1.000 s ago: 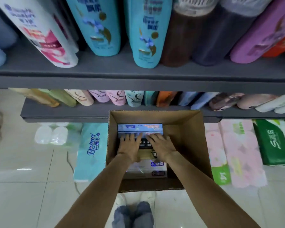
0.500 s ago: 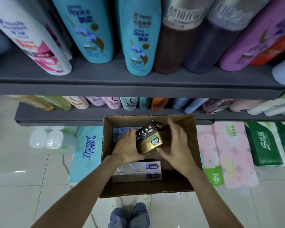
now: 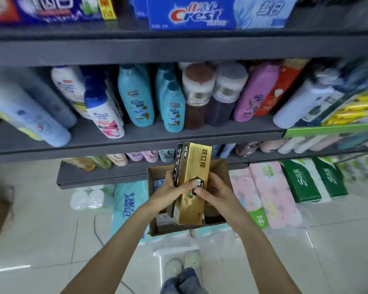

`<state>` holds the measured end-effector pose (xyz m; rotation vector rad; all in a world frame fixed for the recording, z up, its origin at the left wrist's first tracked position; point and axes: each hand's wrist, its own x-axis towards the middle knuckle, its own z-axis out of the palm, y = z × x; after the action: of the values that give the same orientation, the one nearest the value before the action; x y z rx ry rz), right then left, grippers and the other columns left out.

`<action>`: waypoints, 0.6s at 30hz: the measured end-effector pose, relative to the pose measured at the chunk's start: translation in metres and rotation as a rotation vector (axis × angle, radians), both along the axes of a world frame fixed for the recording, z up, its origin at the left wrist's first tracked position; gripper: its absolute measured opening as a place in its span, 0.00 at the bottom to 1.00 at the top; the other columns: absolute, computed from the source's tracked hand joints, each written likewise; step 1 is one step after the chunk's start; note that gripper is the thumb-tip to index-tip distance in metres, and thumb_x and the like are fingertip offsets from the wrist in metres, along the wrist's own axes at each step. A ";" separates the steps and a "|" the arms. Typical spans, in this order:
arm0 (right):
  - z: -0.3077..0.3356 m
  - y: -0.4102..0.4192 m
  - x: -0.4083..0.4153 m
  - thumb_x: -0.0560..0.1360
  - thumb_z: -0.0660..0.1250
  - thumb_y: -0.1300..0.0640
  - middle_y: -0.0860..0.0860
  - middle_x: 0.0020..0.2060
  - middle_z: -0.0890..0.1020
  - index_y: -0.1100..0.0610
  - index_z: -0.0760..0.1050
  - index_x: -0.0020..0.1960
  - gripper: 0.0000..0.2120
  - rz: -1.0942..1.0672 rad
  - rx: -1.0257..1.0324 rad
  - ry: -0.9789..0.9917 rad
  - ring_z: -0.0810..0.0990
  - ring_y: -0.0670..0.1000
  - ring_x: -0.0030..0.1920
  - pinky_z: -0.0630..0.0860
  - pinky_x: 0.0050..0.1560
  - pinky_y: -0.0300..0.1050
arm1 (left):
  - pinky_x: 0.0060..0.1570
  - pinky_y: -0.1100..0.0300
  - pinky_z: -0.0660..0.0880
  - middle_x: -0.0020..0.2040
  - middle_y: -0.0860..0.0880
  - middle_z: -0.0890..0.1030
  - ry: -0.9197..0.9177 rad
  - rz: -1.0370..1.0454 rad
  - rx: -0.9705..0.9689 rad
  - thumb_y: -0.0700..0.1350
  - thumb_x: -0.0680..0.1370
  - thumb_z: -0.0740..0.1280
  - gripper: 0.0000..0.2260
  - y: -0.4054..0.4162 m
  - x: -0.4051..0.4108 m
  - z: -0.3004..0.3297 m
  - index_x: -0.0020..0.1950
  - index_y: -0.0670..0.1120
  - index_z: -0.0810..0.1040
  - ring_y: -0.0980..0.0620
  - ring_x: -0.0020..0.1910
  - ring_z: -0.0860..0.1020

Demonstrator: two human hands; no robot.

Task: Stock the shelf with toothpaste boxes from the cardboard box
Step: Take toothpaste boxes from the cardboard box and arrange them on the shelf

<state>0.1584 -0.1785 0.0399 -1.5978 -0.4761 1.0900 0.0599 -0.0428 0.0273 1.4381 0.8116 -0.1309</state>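
Note:
A gold toothpaste box (image 3: pixel 197 166) with a black side stands on end, lifted above the open cardboard box (image 3: pixel 221 168) on the floor. My left hand (image 3: pixel 168 190) grips its left side and my right hand (image 3: pixel 216 188) grips its right side, fingers curled onto the front. Inside the cardboard box, more pale toothpaste boxes (image 3: pixel 164 219) lie partly hidden behind my hands. The top shelf (image 3: pixel 179 50) carries blue Crest toothpaste boxes (image 3: pixel 191 15).
A middle shelf (image 3: pixel 157 139) holds shampoo bottles (image 3: pixel 136 98). A lower shelf (image 3: pixel 102 175) carries smaller bottles. Tissue packs (image 3: pixel 270 198) and green packs (image 3: pixel 302 181) lie on the tiled floor beside the cardboard box. My shoes (image 3: pixel 179 266) are below.
Both hands lifted the gold toothpaste box out of the cardboard box and turned it upright. My view tilted up, bringing the top shelf with Crest boxes into sight.

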 end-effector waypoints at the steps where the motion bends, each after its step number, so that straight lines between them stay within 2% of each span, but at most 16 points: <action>1: 0.009 -0.004 -0.003 0.71 0.71 0.56 0.44 0.54 0.81 0.45 0.72 0.58 0.18 -0.018 0.001 -0.003 0.79 0.42 0.55 0.76 0.51 0.37 | 0.59 0.61 0.64 0.66 0.52 0.68 -0.010 -0.012 0.009 0.59 0.71 0.70 0.39 -0.002 -0.002 0.010 0.73 0.48 0.53 0.56 0.60 0.67; 2: 0.017 -0.008 -0.007 0.70 0.72 0.54 0.45 0.55 0.81 0.45 0.72 0.59 0.20 -0.032 -0.006 -0.017 0.79 0.44 0.57 0.77 0.55 0.42 | 0.59 0.61 0.63 0.64 0.53 0.68 -0.020 -0.029 0.022 0.59 0.72 0.69 0.37 -0.004 -0.003 0.021 0.73 0.48 0.54 0.56 0.60 0.67; 5: 0.038 -0.016 -0.017 0.69 0.74 0.54 0.46 0.56 0.81 0.47 0.73 0.61 0.22 -0.101 0.009 -0.024 0.79 0.48 0.58 0.76 0.59 0.50 | 0.60 0.60 0.65 0.66 0.53 0.69 -0.024 -0.069 0.076 0.64 0.67 0.70 0.42 -0.009 -0.006 0.046 0.72 0.48 0.55 0.55 0.60 0.69; 10: 0.060 -0.025 -0.021 0.61 0.79 0.49 0.50 0.56 0.82 0.52 0.73 0.62 0.32 -0.201 0.061 0.069 0.79 0.52 0.58 0.76 0.59 0.53 | 0.58 0.63 0.63 0.62 0.54 0.67 -0.063 -0.141 0.181 0.57 0.73 0.66 0.35 -0.016 -0.004 0.079 0.73 0.46 0.53 0.58 0.59 0.66; 12: 0.066 -0.029 -0.015 0.62 0.77 0.53 0.50 0.54 0.83 0.53 0.74 0.61 0.29 -0.244 0.101 0.102 0.80 0.54 0.57 0.77 0.58 0.52 | 0.61 0.60 0.63 0.63 0.54 0.68 -0.093 -0.149 0.172 0.65 0.70 0.66 0.40 -0.019 0.000 0.091 0.73 0.47 0.53 0.57 0.60 0.66; 14: 0.073 -0.034 -0.006 0.64 0.74 0.56 0.51 0.53 0.83 0.54 0.74 0.59 0.25 -0.271 0.152 0.123 0.81 0.54 0.55 0.77 0.54 0.50 | 0.64 0.57 0.65 0.65 0.52 0.70 -0.085 -0.135 0.176 0.74 0.60 0.66 0.50 -0.022 0.007 0.099 0.72 0.49 0.55 0.55 0.62 0.69; 15: 0.077 -0.038 0.001 0.64 0.74 0.58 0.52 0.52 0.83 0.55 0.74 0.59 0.24 -0.292 0.174 0.133 0.81 0.54 0.54 0.77 0.52 0.48 | 0.62 0.57 0.66 0.64 0.52 0.72 -0.082 -0.115 0.184 0.73 0.60 0.67 0.47 -0.021 0.010 0.101 0.70 0.49 0.57 0.55 0.61 0.70; 17: 0.086 -0.050 0.018 0.64 0.75 0.62 0.54 0.51 0.83 0.56 0.74 0.60 0.24 -0.345 0.218 0.139 0.81 0.53 0.51 0.78 0.48 0.44 | 0.55 0.63 0.67 0.59 0.54 0.75 -0.088 -0.057 0.183 0.60 0.68 0.71 0.31 -0.020 0.018 0.099 0.64 0.51 0.61 0.59 0.54 0.73; 18: 0.092 -0.058 0.028 0.66 0.74 0.63 0.54 0.51 0.83 0.57 0.74 0.60 0.24 -0.362 0.232 0.116 0.81 0.53 0.51 0.78 0.47 0.44 | 0.50 0.67 0.69 0.57 0.55 0.76 -0.100 -0.034 0.190 0.54 0.70 0.72 0.27 -0.021 0.022 0.101 0.62 0.52 0.62 0.62 0.51 0.74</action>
<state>0.1860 -0.2361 0.1317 -1.3443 -0.2142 0.8146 0.0815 -0.0639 0.1284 1.6242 0.7326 -0.0075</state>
